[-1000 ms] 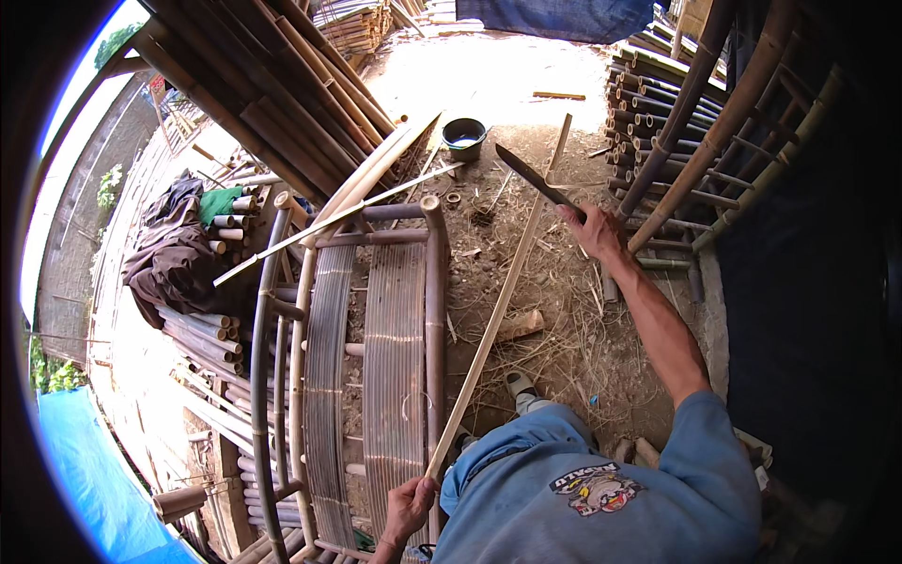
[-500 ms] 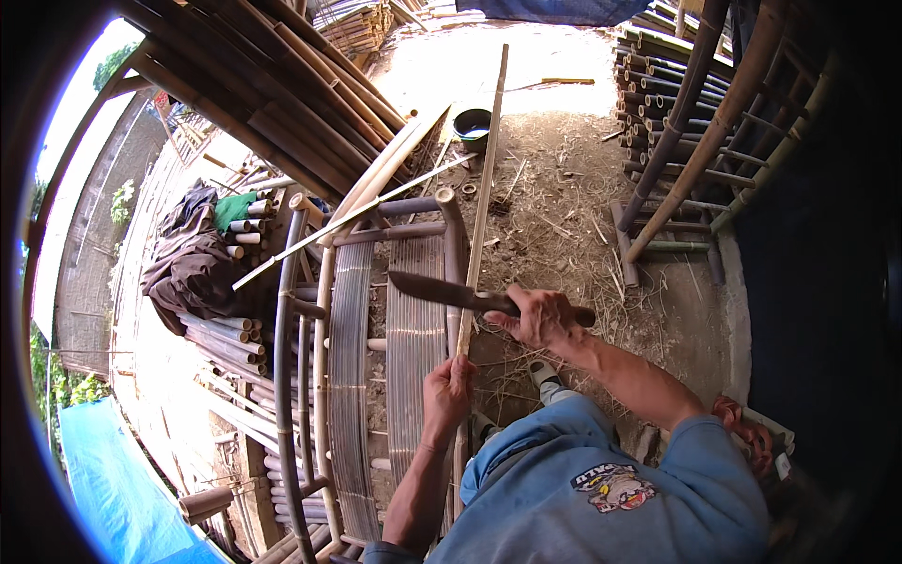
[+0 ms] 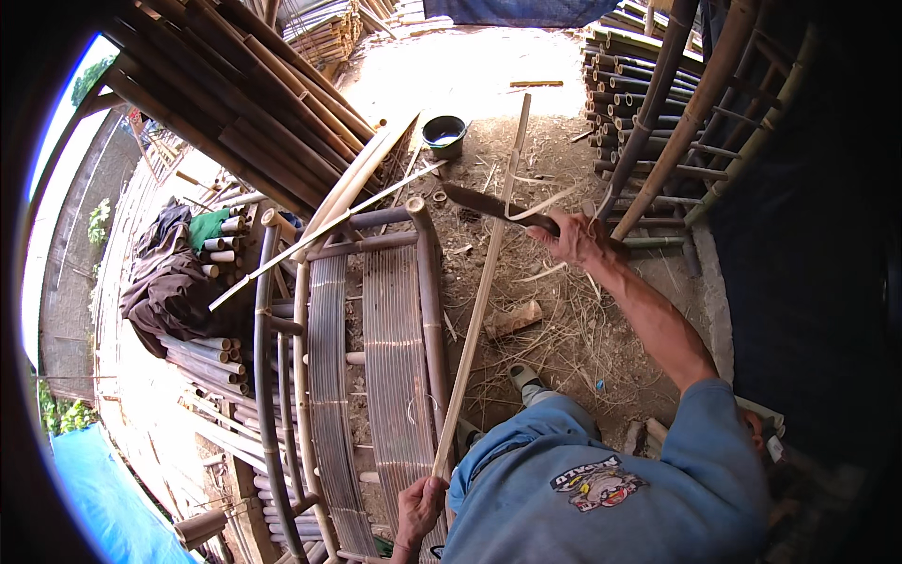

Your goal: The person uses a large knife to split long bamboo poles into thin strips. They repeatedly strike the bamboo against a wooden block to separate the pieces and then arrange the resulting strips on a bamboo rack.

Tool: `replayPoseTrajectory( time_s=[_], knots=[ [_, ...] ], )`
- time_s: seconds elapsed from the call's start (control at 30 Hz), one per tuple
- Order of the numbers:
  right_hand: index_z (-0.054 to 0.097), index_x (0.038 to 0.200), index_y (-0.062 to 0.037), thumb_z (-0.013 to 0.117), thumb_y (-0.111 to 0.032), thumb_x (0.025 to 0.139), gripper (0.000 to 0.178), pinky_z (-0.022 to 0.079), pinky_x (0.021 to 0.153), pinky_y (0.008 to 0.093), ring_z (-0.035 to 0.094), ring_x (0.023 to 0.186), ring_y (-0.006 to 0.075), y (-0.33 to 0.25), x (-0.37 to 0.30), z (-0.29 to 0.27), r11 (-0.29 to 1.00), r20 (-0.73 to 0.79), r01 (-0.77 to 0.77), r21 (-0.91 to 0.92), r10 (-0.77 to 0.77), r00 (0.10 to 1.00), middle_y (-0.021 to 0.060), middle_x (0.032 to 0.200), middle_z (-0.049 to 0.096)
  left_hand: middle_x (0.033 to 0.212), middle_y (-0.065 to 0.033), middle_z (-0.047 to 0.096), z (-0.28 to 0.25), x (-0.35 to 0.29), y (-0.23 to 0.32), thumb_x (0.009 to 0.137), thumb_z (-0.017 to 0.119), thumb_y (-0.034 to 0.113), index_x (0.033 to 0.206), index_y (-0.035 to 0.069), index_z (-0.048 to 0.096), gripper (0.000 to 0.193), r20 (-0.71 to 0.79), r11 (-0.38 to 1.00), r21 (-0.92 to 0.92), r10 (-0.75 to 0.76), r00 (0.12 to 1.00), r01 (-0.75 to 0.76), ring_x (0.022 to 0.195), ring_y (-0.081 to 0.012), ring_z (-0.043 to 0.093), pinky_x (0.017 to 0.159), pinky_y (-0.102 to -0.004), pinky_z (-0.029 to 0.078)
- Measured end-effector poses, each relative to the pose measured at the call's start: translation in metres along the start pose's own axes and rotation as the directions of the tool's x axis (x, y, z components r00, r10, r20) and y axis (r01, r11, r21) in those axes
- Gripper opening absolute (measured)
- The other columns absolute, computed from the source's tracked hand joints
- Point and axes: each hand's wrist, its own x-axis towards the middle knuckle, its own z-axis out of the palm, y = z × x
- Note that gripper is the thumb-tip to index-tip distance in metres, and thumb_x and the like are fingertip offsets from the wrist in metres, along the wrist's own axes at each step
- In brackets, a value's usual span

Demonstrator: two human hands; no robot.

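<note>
Right of the bench (image 3: 429, 301), the strip (image 3: 477, 320) is held slanting away; its near end is pinched between thumb and fingers of the left hand (image 3: 420, 508) beside the bench's near part, presumably for steadiness. Past the bench's far right corner, the knife (image 3: 474, 200) is gripped in the curled right hand (image 3: 578, 242), laid crosswise, apparently so its edge meets the strip, where a peel (image 3: 554, 200) is curled.

The far ground (image 3: 470, 70) is burned out to white by daylight — as is much of the left — while the nearer floor (image 3: 669, 293) is covered by softer shade. The right side is sunk in near-black. Straight edges are bowed toward the rim, which is fringed purple at left.
</note>
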Motion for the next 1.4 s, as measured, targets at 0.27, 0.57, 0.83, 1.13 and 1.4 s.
replayPoseTrajectory(
  time_s=[0.27, 0.57, 0.83, 1.13, 1.4],
  knots=[
    [0.064, 0.098, -0.0043, 0.055, -0.070, 0.084, 0.068, 0.045, 0.043, 0.0245, 0.057, 0.046, 0.0113, -0.028, 0.004, -0.003, 0.471, 0.353, -0.378, 0.797, 0.145, 0.924, 0.0051, 0.064, 0.062, 0.056, 0.0025, 0.050, -0.025, -0.027, -0.051, 0.099, 0.054, 0.039, 0.086, 0.001, 0.064, 0.041, -0.030, 0.998, 0.060, -0.003, 1.000, 0.005, 0.046, -0.0049, 0.043, 0.042, -0.0221, 0.033],
    [0.063, 0.083, -0.0062, 0.077, -0.033, 0.083, 0.030, 0.046, 0.039, 0.0227, 0.055, 0.045, 0.0090, -0.111, -0.015, 0.008, -0.083, 0.403, -0.398, 0.914, 0.311, 0.861, 0.0005, 0.064, 0.059, 0.115, -0.0137, 0.060, -0.025, 0.027, 0.015, 0.101, 0.045, 0.045, 0.127, -0.003, 0.055, 0.056, 0.475, 0.998, -0.065, 0.035, 0.879, -0.005, 0.111, -0.0213, 0.057, 0.098, -0.0351, 0.044],
    [0.062, 0.088, -0.0055, 0.061, -0.050, 0.091, 0.044, 0.048, 0.046, 0.0302, 0.060, 0.051, 0.0150, -0.134, -0.011, 0.005, 0.674, 0.144, -0.149, 0.724, 0.063, 0.988, 0.0070, 0.063, 0.063, 0.074, -0.0016, 0.059, 0.064, 0.138, 0.085, 0.101, 0.051, 0.038, 0.100, -0.001, 0.064, 0.041, 0.191, 0.963, -0.230, 0.187, 0.964, -0.142, 0.060, -0.0084, 0.052, 0.054, -0.0232, 0.043],
    [0.059, 0.080, -0.0072, 0.042, -0.068, 0.091, 0.064, 0.044, 0.035, 0.0322, 0.053, 0.041, 0.0149, -0.065, -0.012, 0.022, 0.852, -0.152, 0.523, -0.025, -0.520, 0.841, 0.0037, 0.055, 0.053, 0.059, 0.0023, 0.051, 0.062, 0.095, 0.079, 0.101, 0.051, 0.031, 0.085, 0.000, 0.065, 0.038, -0.136, 0.916, 0.271, 0.339, 0.931, -0.294, 0.053, -0.0041, 0.044, 0.048, -0.0226, 0.035],
    [0.058, 0.084, -0.0085, 0.042, -0.067, 0.092, 0.061, 0.042, 0.035, 0.0326, 0.048, 0.040, 0.0162, -0.111, -0.052, 0.029, 0.760, -0.119, 0.614, 0.211, -0.604, 0.788, 0.0031, 0.053, 0.051, 0.058, -0.0042, 0.054, 0.059, 0.089, 0.081, 0.099, 0.054, 0.026, 0.089, 0.000, 0.066, 0.031, -0.219, 0.906, 0.333, 0.343, 0.913, -0.260, 0.055, -0.0091, 0.051, 0.052, -0.0287, 0.042]
  ],
)
